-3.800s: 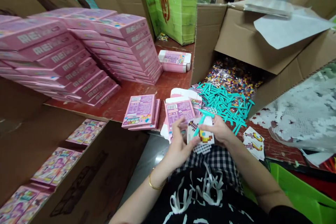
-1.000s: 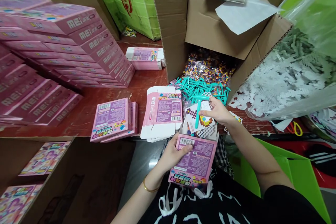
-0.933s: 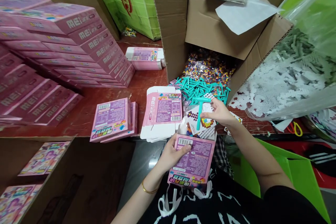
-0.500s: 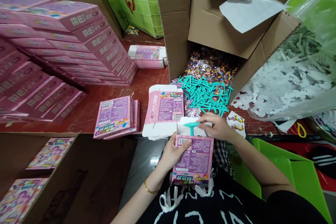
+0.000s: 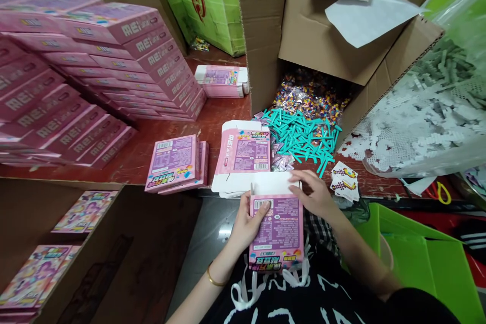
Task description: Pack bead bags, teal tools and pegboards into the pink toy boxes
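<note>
A pink printed box (image 5: 278, 228) stands in my lap with its white top flap (image 5: 274, 183) open. My left hand (image 5: 247, 221) grips the box by its left side, thumb on the barcode. My right hand (image 5: 314, 194) rests at the box's open top right corner, fingers curled over the flap edge. The card, grid plate and teal tool are out of sight inside the box. Flat unfolded pink boxes (image 5: 243, 154) lie just beyond on the red table. A heap of teal T-shaped tools (image 5: 304, 136) lies behind them.
Stacks of closed pink boxes (image 5: 94, 71) fill the table's left. An open cardboard carton (image 5: 322, 45) holds bagged coloured beads (image 5: 311, 97). Printed pattern cards (image 5: 345, 180) lie by my right wrist. A clear bag of white grid plates (image 5: 421, 116) sits right. A carton (image 5: 61, 243) stands lower left, a green bin (image 5: 425, 258) lower right.
My right hand pushed the card, white plate and teal tool down into the pink box. They have gone out of sight and the hand now lies on the open top.
</note>
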Available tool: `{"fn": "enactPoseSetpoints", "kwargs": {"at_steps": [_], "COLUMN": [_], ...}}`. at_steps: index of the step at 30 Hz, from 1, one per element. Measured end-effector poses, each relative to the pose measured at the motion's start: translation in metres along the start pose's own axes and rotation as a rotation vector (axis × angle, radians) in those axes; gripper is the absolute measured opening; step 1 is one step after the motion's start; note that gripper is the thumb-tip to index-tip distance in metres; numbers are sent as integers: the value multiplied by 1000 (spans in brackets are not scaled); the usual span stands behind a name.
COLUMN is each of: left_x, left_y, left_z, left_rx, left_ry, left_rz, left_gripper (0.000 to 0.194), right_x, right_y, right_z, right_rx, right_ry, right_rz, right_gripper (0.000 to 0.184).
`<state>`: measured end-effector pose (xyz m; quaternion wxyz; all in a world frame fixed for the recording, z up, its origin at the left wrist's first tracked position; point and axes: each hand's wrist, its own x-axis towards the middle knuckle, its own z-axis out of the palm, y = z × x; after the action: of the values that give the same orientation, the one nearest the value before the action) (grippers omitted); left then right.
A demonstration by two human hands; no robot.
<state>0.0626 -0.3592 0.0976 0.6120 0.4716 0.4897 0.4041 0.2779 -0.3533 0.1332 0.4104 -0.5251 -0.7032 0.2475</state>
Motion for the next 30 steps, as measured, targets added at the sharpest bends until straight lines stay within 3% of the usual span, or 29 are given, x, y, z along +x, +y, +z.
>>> {"fn": "enactPoseSetpoints", "kwargs": {"at_steps": [2, 3, 6, 9, 11, 14, 18, 21, 24, 27, 30], "left_x": [-4, -5, -3, 1, 1, -3, -5, -2, 1, 2, -4], "left_y": [-4, -5, -5, -4, -2, 3, 18, 22, 13, 0, -7], "left_z": [-3, -4, -6, -5, -4, -4, -5, -4, -1, 2, 2], "left_rx": [55, 88, 186, 196, 88, -44, 61, -8, -47, -7, 69], "left_ry": [59, 73, 46, -7, 11, 20, 5, 52, 30, 25, 50], "left_rz": [100, 142, 203, 302, 389, 413, 256, 148, 221, 306, 262], "left_gripper": [61, 63, 39, 24, 22, 39, 25, 25, 24, 28, 47], "right_x": [-19, -28, -49, -55, -53, -47, -32, -19, -16, -23, -32], "right_y": [7, 9, 10, 5, 1, -5, -12, -11, -4, 1, 4], "right_z": [9, 15, 32, 41, 43, 42, 29, 17, 10, 10, 13], "right_rx": [153, 230, 367, 314, 308, 415, 415, 504, 600, 582, 556], "right_ry": [175, 199, 135, 114, 207, 322, 74, -37, -87, -113, -179], "right_rz": [107, 152, 237, 172, 81, 51, 185, 322, 408, 313, 159], "right_gripper": [41, 42, 29, 18, 13, 29, 18, 23, 27, 23, 22]}}
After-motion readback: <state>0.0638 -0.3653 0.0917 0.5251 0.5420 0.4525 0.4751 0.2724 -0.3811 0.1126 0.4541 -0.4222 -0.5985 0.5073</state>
